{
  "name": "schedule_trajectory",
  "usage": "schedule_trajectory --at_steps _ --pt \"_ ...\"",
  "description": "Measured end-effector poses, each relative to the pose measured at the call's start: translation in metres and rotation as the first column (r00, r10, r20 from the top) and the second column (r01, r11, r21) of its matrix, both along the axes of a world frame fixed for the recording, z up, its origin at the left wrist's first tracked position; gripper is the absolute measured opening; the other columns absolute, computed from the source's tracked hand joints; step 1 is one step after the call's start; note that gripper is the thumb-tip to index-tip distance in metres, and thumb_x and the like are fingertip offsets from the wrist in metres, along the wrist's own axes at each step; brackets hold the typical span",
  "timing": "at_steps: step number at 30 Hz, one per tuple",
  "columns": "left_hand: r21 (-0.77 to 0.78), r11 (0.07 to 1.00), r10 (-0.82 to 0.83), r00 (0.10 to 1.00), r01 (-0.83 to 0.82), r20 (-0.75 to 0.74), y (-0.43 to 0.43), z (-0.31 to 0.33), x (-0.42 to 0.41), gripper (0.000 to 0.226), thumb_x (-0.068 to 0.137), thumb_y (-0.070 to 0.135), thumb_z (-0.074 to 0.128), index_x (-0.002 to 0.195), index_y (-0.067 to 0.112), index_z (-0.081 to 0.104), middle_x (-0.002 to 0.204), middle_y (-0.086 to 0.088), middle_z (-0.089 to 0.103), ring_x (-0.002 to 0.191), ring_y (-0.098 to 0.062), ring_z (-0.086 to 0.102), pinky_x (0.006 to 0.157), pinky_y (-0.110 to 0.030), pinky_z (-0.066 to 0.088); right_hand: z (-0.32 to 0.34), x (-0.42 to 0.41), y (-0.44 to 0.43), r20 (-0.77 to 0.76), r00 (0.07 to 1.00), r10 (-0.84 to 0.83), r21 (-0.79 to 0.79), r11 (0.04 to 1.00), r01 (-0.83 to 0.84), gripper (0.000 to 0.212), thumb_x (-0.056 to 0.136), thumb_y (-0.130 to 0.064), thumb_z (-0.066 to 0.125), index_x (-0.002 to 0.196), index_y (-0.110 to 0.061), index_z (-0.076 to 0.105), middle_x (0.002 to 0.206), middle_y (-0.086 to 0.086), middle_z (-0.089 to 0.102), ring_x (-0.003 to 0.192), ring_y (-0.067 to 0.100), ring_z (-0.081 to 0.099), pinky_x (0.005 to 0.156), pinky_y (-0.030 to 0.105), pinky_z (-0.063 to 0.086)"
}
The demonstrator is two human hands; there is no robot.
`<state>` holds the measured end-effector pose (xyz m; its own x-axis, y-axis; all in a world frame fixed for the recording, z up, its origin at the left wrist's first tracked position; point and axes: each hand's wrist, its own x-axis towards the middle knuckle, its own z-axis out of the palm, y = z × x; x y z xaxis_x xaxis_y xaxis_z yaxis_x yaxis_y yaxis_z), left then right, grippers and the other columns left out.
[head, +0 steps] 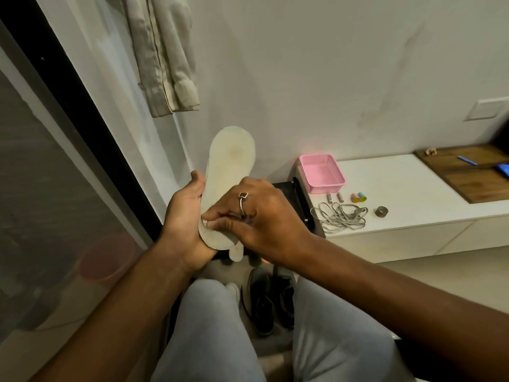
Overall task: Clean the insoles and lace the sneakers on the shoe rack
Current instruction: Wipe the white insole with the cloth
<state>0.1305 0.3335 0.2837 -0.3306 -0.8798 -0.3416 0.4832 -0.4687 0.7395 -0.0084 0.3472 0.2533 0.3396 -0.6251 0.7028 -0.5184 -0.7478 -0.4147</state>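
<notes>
1. Grip state. My left grip (184, 213) is curled round the lower half of the insole (228, 161), with the thumb on the left edge and the palm behind the heel. It holds the insole upright, toe end toward the wall. My right grip (264, 213) lies across the heel zone with its fingers bent. Its thumb and forefinger pinch at the insole's left edge. I cannot tell whether a cloth sits under those fingers.

2. Second item. A second insole (235, 253) shows only as a heel tip behind and below the first. It appears to share the left grip, but the contact is hidden.

3. Step in hand, as I judge it: cleaning the heel zone of the front insole.
- Brace the left palm directly behind the spot being rubbed, so the thin sheet does not fold.
- Use short strokes from heel toward toe.
- The yellowish stain (234, 151) near the ball of the foot looks like the next area to treat.
- Separate the 2 insoles before treating the rear one.

4. Surroundings. The dark sneakers (264, 301) sit low between my knees. The grey laces (340, 217) lie in a loose heap on the white desk (399, 183), near the pink tray (326, 186). I judge that lacing has not yet begun.
</notes>
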Motion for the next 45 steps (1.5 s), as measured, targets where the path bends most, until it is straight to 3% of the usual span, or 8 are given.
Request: schedule_trajectory --at_steps 9,16,20,23,26,30,34,45 --pt "-0.119 0.988 0.115 0.982 -0.097 0.151 0.000 -0.007 -0.006 0.044 0.107 0.041 0.037 0.124 0.014 0.067 0.116 -0.012 0.074 0.108 -0.029 0.070 0.095 -0.046 0.054 0.028 -0.019 -0.047 -0.280 0.814 -0.510 -0.257 0.856 0.448 0.006 0.086 -0.024 0.077 0.090 -0.020 0.080 0.076 0.000 0.070 0.075 0.025 0.059 0.068 0.032 0.033" --pt "-0.029 0.992 0.127 0.988 -0.125 0.091 -0.008 -0.016 -0.005 0.049 0.108 0.040 0.035 0.129 0.006 0.063 0.106 -0.013 0.075 0.094 -0.026 0.073 0.080 -0.039 0.058 0.018 -0.004 -0.012 -0.357 0.920 -0.163 0.004 0.984 0.176 0.010 0.086 -0.022 0.075 0.095 -0.020 0.080 0.086 0.000 0.074 0.079 0.023 0.061 0.069 0.038 0.047" --pt "-0.138 0.985 0.124 0.978 -0.102 0.167 -0.007 -0.019 -0.007 0.039 0.109 0.030 0.035 0.127 0.009 0.063 0.109 -0.016 0.075 0.102 -0.029 0.072 0.088 -0.043 0.058 0.025 -0.016 -0.028 -0.426 0.840 -0.336 -0.150 0.942 0.301 0.013 0.090 -0.026 0.070 0.091 -0.018 0.079 0.079 0.000 0.070 0.076 0.024 0.058 0.067 0.034 0.037" --pt "-0.201 0.974 0.158 0.952 -0.106 0.263 -0.004 -0.020 -0.008 0.032 0.108 0.027 0.040 0.125 0.014 0.065 0.114 -0.011 0.075 0.107 -0.029 0.071 0.088 -0.045 0.058 0.029 -0.026 -0.045 -0.353 0.807 -0.473 -0.188 0.881 0.434 0.008 0.089 -0.021 0.072 0.090 -0.018 0.080 0.077 0.002 0.070 0.074 0.026 0.059 0.067 0.032 0.035" --pt "-0.207 0.970 0.183 0.940 -0.125 0.289 -0.005 -0.020 -0.007 0.032 0.109 0.025 0.039 0.122 0.014 0.066 0.111 -0.012 0.075 0.106 -0.030 0.071 0.088 -0.046 0.058 0.022 -0.025 -0.036 -0.344 0.867 -0.360 -0.083 0.932 0.354 0.011 0.088 -0.019 0.071 0.093 -0.017 0.080 0.081 0.004 0.073 0.075 0.026 0.062 0.067 0.037 0.049" --pt "-0.175 0.972 0.192 0.956 -0.155 0.221 -0.009 -0.019 -0.006 0.035 0.110 0.020 0.036 0.125 0.007 0.064 0.115 -0.018 0.073 0.101 -0.030 0.072 0.087 -0.043 0.057 0.015 -0.017 -0.010 -0.306 0.945 -0.117 0.060 0.988 0.142 0.011 0.086 -0.018 0.076 0.096 -0.016 0.081 0.088 0.001 0.075 0.081 0.021 0.066 0.070 0.041 0.055" --pt "-0.186 0.973 0.165 0.975 -0.136 0.148 -0.006 -0.018 -0.006 0.037 0.109 0.029 0.037 0.125 0.012 0.065 0.118 -0.014 0.072 0.108 -0.029 0.070 0.086 -0.042 0.056 0.018 -0.025 -0.026 -0.196 0.954 -0.228 -0.004 0.973 0.232 0.014 0.086 -0.020 0.077 0.099 -0.015 0.080 0.092 0.003 0.076 0.080 0.020 0.069 0.068 0.041 0.057" --pt "-0.110 0.993 0.038 0.993 -0.050 -0.115 0.009 -0.008 -0.010 0.059 0.105 0.051 0.029 0.134 0.010 0.060 0.111 -0.012 0.074 0.099 -0.024 0.073 0.077 -0.037 0.062 0.021 -0.007 -0.012 0.114 0.970 -0.214 0.291 0.941 0.173 0.015 0.089 -0.017 0.075 0.103 -0.012 0.079 0.099 0.001 0.075 0.090 0.012 0.070 0.081 0.034 0.058"
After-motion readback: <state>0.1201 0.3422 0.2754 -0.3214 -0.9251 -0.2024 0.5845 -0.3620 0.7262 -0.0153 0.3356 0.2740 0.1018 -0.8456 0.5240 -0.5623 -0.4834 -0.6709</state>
